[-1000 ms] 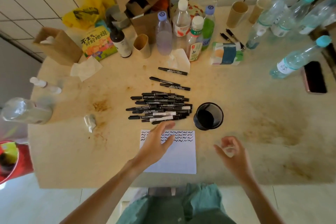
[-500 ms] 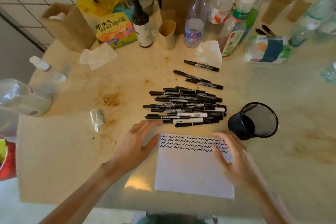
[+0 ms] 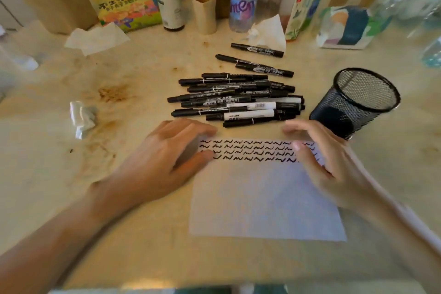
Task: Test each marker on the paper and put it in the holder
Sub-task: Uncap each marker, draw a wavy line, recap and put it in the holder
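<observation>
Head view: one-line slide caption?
Both hands rest on squiggle-marked white paper between black marker pile and mesh holder.

Under my hands the paper [image 3: 265,200] is matt white, inked with black squiggles along its top. The holder [image 3: 358,100] at right is black wire mesh, the markers [image 3: 236,100] glossy black and white plastic. The counter [image 3: 100,112] looks smooth, cream, rust-stained at left.

Both hands hide the upper corners of the paper [image 3: 262,198] and the ends of its scribbled rows. Motion blur smears the right hand [image 3: 327,162]. Bottles [image 3: 243,0] along the top edge are cut off; their labels are mostly unreadable. Both forearms leave the frame at the bottom.
</observation>
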